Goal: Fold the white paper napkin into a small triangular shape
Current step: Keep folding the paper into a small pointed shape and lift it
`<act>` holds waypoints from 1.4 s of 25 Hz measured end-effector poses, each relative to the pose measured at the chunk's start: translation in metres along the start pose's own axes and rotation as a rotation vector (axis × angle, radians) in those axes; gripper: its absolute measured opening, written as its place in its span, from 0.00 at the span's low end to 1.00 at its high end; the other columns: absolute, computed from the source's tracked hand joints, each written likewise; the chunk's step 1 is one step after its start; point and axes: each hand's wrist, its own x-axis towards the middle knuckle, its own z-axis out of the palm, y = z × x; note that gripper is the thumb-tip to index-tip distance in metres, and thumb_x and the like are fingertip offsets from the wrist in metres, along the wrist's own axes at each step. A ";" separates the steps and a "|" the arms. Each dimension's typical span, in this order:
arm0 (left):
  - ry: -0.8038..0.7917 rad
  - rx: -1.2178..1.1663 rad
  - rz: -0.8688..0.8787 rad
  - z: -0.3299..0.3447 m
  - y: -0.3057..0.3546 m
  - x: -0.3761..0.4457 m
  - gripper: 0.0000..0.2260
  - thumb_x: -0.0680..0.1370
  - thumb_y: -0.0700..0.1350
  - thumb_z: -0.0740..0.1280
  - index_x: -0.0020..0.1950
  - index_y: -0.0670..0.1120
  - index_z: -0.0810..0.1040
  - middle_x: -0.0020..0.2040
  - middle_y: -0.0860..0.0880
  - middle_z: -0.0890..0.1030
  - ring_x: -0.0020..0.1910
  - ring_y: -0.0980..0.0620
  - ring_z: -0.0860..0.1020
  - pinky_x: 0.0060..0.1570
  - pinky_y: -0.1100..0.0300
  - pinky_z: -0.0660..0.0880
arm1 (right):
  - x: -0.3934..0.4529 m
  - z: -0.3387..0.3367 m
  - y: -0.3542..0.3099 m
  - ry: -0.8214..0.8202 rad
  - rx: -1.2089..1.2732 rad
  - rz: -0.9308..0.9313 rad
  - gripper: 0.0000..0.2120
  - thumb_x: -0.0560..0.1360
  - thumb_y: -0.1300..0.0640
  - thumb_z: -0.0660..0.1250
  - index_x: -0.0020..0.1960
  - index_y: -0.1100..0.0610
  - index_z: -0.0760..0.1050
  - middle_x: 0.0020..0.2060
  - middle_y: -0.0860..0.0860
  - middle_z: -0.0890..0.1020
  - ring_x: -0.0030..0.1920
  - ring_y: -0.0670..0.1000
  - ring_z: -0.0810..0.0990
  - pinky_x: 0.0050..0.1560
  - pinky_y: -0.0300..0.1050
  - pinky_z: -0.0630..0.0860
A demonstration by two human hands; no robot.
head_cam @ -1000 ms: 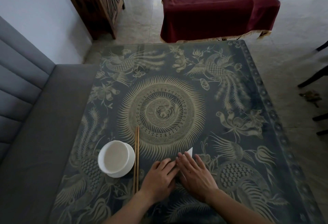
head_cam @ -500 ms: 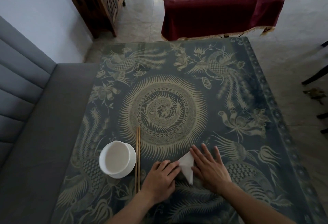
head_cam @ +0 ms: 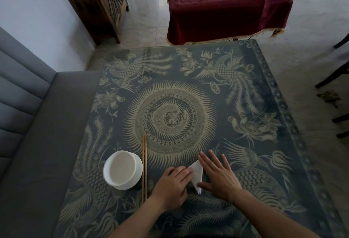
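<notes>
The white paper napkin [head_cam: 197,175] lies folded into a narrow triangle on the patterned table [head_cam: 207,105], near the front edge. My left hand [head_cam: 172,186] rests palm down with its fingertips pressing the napkin's left side. My right hand [head_cam: 219,177] lies flat with spread fingers along the napkin's right edge, its thumb near the lower tip. Part of the napkin is hidden under both hands.
A white bowl [head_cam: 122,171] on a small saucer stands left of my hands. A pair of wooden chopsticks [head_cam: 145,168] lies between bowl and hands. A grey sofa [head_cam: 37,134] borders the table's left side. A maroon-draped table [head_cam: 222,5] stands beyond.
My right hand slid to the right off the napkin, uncovering the folded white triangle. My left hand stayed on the napkin's left side.
</notes>
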 end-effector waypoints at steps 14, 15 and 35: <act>-0.276 0.161 0.174 0.011 0.007 0.016 0.38 0.76 0.52 0.56 0.80 0.46 0.38 0.80 0.49 0.37 0.77 0.53 0.34 0.75 0.46 0.37 | 0.004 -0.005 0.004 -0.196 0.007 -0.049 0.70 0.55 0.21 0.65 0.74 0.51 0.24 0.72 0.43 0.23 0.68 0.53 0.18 0.69 0.63 0.26; -0.272 0.143 0.177 0.014 0.009 0.013 0.36 0.77 0.53 0.54 0.80 0.46 0.39 0.80 0.49 0.37 0.77 0.54 0.34 0.76 0.45 0.37 | 0.004 -0.006 0.004 -0.208 0.006 -0.050 0.70 0.55 0.21 0.66 0.74 0.51 0.23 0.71 0.43 0.23 0.68 0.53 0.18 0.69 0.63 0.26; -0.084 0.078 -0.073 0.003 0.003 -0.009 0.29 0.83 0.56 0.48 0.80 0.44 0.47 0.81 0.47 0.45 0.79 0.51 0.43 0.74 0.47 0.42 | 0.004 0.004 -0.008 -0.044 0.107 0.038 0.41 0.74 0.26 0.43 0.75 0.47 0.29 0.75 0.40 0.31 0.72 0.49 0.24 0.71 0.60 0.27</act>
